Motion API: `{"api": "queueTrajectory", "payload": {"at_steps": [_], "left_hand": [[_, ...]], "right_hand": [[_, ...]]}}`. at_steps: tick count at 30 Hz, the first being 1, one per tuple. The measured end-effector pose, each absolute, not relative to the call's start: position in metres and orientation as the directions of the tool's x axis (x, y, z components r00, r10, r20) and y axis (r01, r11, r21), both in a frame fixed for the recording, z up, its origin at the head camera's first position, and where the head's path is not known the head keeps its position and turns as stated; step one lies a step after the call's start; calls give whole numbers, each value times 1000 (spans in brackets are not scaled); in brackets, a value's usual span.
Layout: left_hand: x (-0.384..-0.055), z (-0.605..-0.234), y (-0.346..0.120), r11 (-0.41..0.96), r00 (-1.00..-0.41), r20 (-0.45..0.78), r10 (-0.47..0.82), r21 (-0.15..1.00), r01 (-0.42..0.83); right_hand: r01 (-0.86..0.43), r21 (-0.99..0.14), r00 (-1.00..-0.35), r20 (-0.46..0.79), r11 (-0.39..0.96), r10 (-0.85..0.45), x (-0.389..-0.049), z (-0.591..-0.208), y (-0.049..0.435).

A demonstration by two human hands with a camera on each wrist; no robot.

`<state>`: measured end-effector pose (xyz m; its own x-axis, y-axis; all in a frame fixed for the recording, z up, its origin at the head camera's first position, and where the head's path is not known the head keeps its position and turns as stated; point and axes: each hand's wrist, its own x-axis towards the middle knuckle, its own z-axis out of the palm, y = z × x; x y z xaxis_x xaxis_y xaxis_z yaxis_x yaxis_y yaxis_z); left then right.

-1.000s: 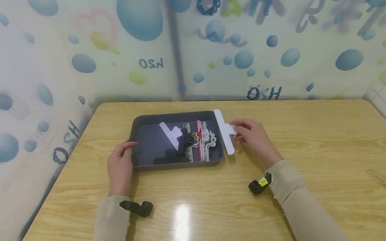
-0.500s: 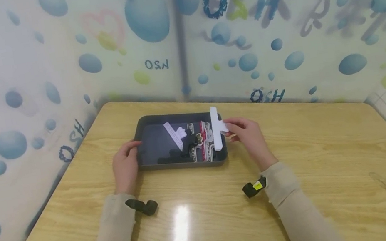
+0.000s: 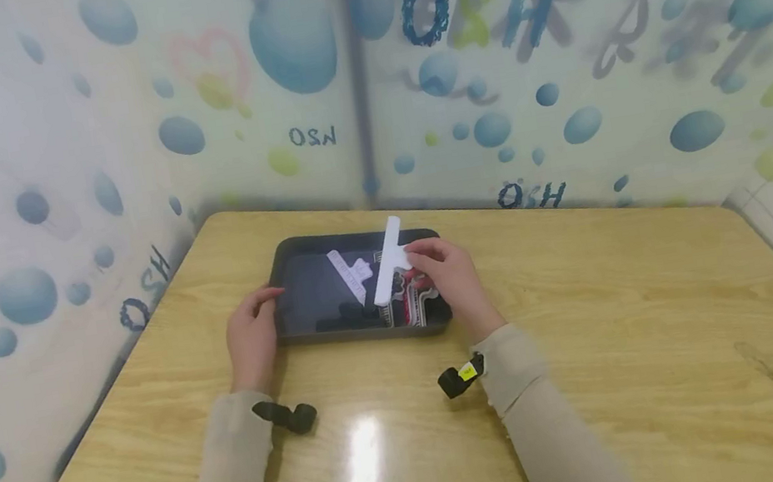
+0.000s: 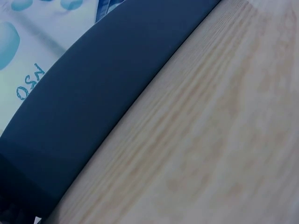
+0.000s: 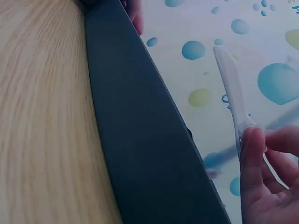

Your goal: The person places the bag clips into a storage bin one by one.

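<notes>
My right hand (image 3: 446, 269) pinches a white long-barred clip (image 3: 390, 261) by its handle, over the right part of a dark grey tray (image 3: 356, 337). In the right wrist view, thumb and fingers grip the handle of the clip (image 5: 231, 81), which is raised above the tray wall (image 5: 135, 126). My left hand (image 3: 253, 338) holds the tray's left rim. Inside the tray lie a pale lilac clip (image 3: 348, 276), tilted, and several striped and red clips (image 3: 412, 304) in a row at the right. The held clip and right hand partly hide them.
The tray stands on a light wooden table (image 3: 642, 369) toward its back edge. Behind and to the left rise walls (image 3: 556, 62) printed with blue and green dots. A wrist camera on a black strap is on each sleeve.
My right hand has carried the white clip leftward, from beside the tray's right rim to over the clips inside, and the clip has tilted. The left hand stays at the left rim.
</notes>
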<state>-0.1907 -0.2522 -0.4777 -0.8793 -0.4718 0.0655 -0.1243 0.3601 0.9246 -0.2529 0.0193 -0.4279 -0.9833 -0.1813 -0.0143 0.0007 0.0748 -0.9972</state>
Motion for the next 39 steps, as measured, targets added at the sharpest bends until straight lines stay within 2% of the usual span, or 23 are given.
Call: {"api": "queueTrajectory", "payload": {"at_steps": [15, 22, 27, 33, 39], "left_hand": [[-191, -474, -247, 376, -882, 93, -462, 921, -100], [-194, -473, -249, 377, -884, 98, -457, 921, -93], [-193, -475, -251, 380, -889, 92, -449, 920, -97], [-194, -475, -253, 374, -883, 98, -459, 923, -92], [-190, -477, -253, 376, -880, 85, -468, 920, -111]], "right_hand": [[-82, -945, -981, 20, 317, -192, -249, -436, 9], [-148, -938, -969, 74, 312, -236, -250, -438, 9], [-157, -921, -963, 62, 355, -264, -251, -439, 8], [-227, -916, -936, 111, 331, -335, -252, -441, 6], [-242, -876, -930, 87, 417, -357, -250, -444, 4]]}}
